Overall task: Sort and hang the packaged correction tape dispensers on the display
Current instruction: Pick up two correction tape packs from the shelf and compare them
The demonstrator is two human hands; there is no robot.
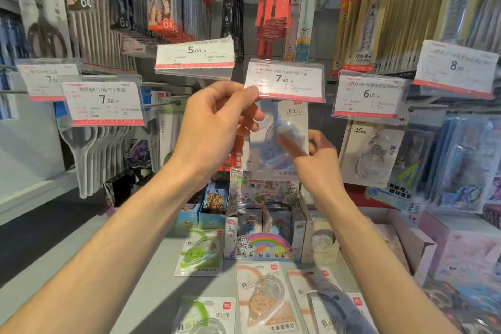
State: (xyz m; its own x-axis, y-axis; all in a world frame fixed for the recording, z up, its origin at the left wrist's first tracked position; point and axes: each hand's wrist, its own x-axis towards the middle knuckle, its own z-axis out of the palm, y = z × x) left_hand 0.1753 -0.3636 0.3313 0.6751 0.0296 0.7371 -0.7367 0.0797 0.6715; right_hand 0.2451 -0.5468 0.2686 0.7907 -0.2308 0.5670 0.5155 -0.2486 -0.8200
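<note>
While the left hand (214,127) pinches the lower left corner of the 7.90 price tag (284,80) between thumb and fingers, the right hand (317,160) holds a blue correction tape pack (279,141) up just beneath that tag, its fingers curled round the pack's right edge. This pack is a white card with a clear blister over a pale blue round dispenser. Green (202,252), orange (264,298) and dark blue packs (330,304) lie flat on the grey table (151,279) below.
</note>
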